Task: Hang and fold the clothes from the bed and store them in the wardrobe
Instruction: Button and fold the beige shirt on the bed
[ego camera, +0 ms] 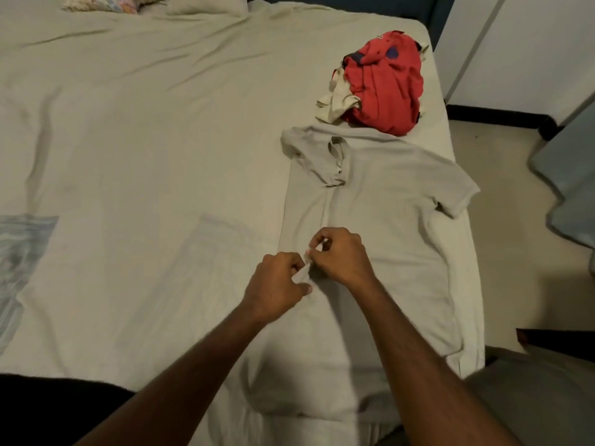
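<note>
Head camera looks down on our two hands working at the front of a pale grey polo shirt (pixel 396 194) spread flat on the bed (pixel 145 123), near its right edge. Our left hand (pixel 277 284) has its fingers curled and pinches a small fold of the shirt's fabric between thumb and forefinger. Our right hand (pixel 341 252) sits just beside it, touching it, its fingers likewise curled and pinching the same strip of cloth at the placket. The shirt's collar points away from us, one short sleeve reaches to the mattress edge on the right, and the other is bunched near the collar. Beyond the collar lies a crumpled red garment (pixel 386 88) with a cream garment (pixel 336 104) tangled against its left side. A pillow (pixel 206 4) rests at the far end.
</note>
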The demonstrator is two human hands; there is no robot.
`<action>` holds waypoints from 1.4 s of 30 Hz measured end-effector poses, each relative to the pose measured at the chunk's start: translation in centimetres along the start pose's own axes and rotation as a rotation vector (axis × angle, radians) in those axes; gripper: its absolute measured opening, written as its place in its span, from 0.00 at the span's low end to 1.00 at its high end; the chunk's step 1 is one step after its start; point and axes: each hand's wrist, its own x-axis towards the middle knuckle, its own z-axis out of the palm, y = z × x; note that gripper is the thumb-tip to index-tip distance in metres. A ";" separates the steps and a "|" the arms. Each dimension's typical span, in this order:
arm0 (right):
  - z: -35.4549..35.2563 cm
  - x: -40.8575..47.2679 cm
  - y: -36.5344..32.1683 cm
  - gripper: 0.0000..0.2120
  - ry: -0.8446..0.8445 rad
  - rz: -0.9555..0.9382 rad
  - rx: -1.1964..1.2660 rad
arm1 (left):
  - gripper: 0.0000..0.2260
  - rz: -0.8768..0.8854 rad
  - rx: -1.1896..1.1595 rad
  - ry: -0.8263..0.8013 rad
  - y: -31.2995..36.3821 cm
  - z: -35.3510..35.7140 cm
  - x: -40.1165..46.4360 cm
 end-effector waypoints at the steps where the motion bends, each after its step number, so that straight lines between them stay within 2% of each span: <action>1: 0.0 -0.2 0.0 0.05 0.024 0.005 0.001 | 0.14 0.003 0.034 -0.012 -0.2 -0.3 -0.8; 3: 0.0 -0.4 0.0 0.09 0.067 0.048 0.058 | 0.13 -0.004 0.101 -0.045 -0.6 -1.3 -2.8; 5: 0.2 -1.0 0.2 0.03 0.050 0.094 0.178 | 0.15 -0.011 0.143 -0.080 -1.0 -2.4 -5.2; 8: 0.8 -2.5 0.4 0.24 -0.053 0.114 0.250 | 0.17 -0.007 0.142 -0.131 -0.9 -2.9 -8.2; 11: 0.6 -3.4 0.7 0.33 -0.082 0.068 0.166 | 0.19 0.038 0.137 -0.152 0.4 -1.8 -9.7; 14: -0.9 -4.0 1.6 0.35 -0.056 0.015 0.065 | 0.21 0.095 0.159 -0.157 1.9 -0.3 -9.9; 17: -1.9 -5.3 2.9 0.39 -0.106 -0.036 -0.103 | 0.24 0.129 0.229 -0.256 2.6 1.4 -10.2; 19: -2.0 -6.5 3.9 0.38 -0.141 -0.059 -0.168 | 0.28 0.135 0.239 -0.335 2.5 2.4 -10.8; 22: -2.4 -7.8 5.3 0.35 -0.153 -0.100 -0.167 | 0.32 0.113 0.138 -0.344 2.6 2.7 -10.9; 25: -4.1 -7.9 6.8 0.25 -0.123 -0.125 -0.128 | 0.25 0.116 0.100 -0.293 3.7 2.7 -10.0; 28: -7.5 -7.3 8.7 0.10 0.134 -0.055 0.023 | 0.16 0.150 0.042 -0.198 6.1 3.4 -7.3; 31: -11.5 -5.9 11.4 0.05 0.395 0.071 0.121 | 0.13 0.164 -0.064 -0.147 9.5 5.1 -3.4; 33: -13.9 -4.4 13.5 0.05 0.481 0.174 0.158 | 0.14 0.172 -0.119 -0.140 12.0 6.9 -1.0; 36: -16.3 -1.9 16.0 0.09 0.466 0.331 0.261 | 0.17 0.162 -0.136 -0.134 15.3 10.3 2.0; 39: -17.6 1.0 17.6 0.32 0.359 0.387 0.289 | 0.23 0.119 -0.062 -0.123 17.9 13.1 3.9; 40: -17.7 1.9 17.8 0.35 0.332 0.388 0.290 | 0.24 0.106 -0.029 -0.121 18.4 13.7 4.2; 41: -17.9 2.7 17.6 0.35 0.312 0.391 0.295 | 0.26 0.093 -0.007 -0.126 18.8 14.1 4.3; 42: -18.0 3.3 17.3 0.30 0.315 0.397 0.302 | 0.27 0.074 -0.001 -0.135 18.9 14.5 4.3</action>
